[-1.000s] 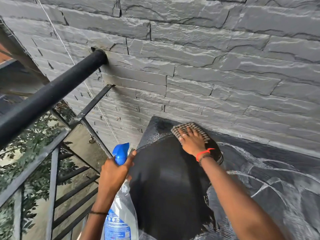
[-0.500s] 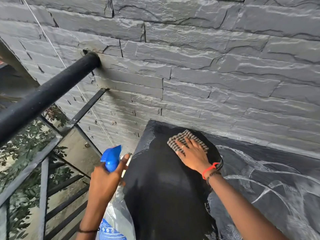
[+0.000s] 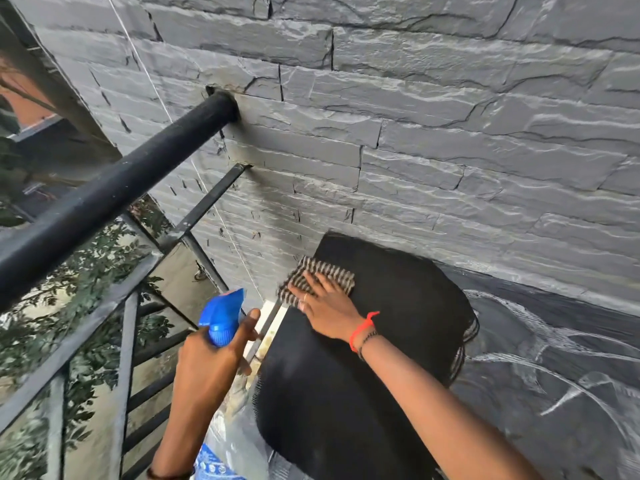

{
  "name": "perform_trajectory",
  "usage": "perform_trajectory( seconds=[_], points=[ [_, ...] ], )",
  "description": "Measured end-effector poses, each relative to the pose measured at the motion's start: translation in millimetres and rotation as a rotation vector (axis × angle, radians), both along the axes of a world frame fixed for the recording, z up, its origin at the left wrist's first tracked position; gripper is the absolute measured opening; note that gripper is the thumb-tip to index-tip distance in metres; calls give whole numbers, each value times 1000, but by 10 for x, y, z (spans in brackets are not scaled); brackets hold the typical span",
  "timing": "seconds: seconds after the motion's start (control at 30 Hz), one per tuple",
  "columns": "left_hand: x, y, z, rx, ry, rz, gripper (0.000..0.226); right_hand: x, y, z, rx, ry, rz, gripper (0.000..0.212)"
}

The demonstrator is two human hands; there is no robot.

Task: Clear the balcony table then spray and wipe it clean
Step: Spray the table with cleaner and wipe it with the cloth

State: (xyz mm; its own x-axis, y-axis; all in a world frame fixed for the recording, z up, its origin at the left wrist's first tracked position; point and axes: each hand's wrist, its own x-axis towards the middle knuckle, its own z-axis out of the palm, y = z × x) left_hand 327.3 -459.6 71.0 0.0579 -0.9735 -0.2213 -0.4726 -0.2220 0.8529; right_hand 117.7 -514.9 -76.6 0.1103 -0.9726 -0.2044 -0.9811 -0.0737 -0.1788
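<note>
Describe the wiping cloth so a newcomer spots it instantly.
Below the grey stone wall lies the dark table, wet black at its left end. There, under the right hand pressed flat, sits the cloth. Its brown-and-cream stripes set it apart from the blue-topped spray bottle gripped by the left hand.

Two hands in shot, the left hand (image 3: 204,372) and the right hand (image 3: 332,313); one spray bottle (image 3: 221,318), one checked cloth (image 3: 332,271), one tabletop (image 3: 398,306), one black handrail (image 3: 121,188).

Right hand (image 3: 329,308) has slid the cloth (image 3: 327,271) left across the table (image 3: 346,393).
</note>
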Motion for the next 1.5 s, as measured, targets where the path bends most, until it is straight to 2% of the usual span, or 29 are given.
perform_trajectory(
  seconds=[0.13, 0.23, 0.33, 0.43, 0.57, 0.7, 0.93, 1.1, 1.17, 1.27, 1.4, 1.5],
  points=[
    [13, 6, 38, -6, 21, 18, 27, -132, 725, -111, -34, 27, 27, 54],
    [26, 37, 42, -10, 43, 12, 28, -535, 928, -98, -31, 70, -56, 55],
    [58, 98, 24, 2, 70, -10, 31, -907, 662, -23, -22, 112, -173, 54],
    [101, 162, -1, 21, 75, -2, 55, -973, 117, 60, -4, 113, -205, 53],
    [144, 262, -45, 2, 61, 3, 39, -703, -525, 178, 108, 14, -187, 51],
    [212, 338, -68, -12, 32, 18, 45, -618, -694, 269, 176, -9, -200, 52],
    [285, 399, 48, -27, 74, -1, 41, -1004, -131, 237, 122, -23, -442, 54],
    [349, 490, 71, -38, 97, 19, 52, -1424, 653, 126, 40, 54, -644, 54],
    [381, 563, 60, -26, 72, 22, 47, -1489, 1009, 33, 24, 103, -596, 55],
    [424, 681, 45, -2, 54, 35, 26, -1423, 1420, -53, 23, 120, -571, 53],
    [466, 803, 11, 26, 62, 42, 45, -1240, 1152, 89, 29, 189, -490, 57],
    [472, 876, 2, 38, 82, 45, 52, -822, 786, 149, 104, 140, -413, 65]
  ],
)
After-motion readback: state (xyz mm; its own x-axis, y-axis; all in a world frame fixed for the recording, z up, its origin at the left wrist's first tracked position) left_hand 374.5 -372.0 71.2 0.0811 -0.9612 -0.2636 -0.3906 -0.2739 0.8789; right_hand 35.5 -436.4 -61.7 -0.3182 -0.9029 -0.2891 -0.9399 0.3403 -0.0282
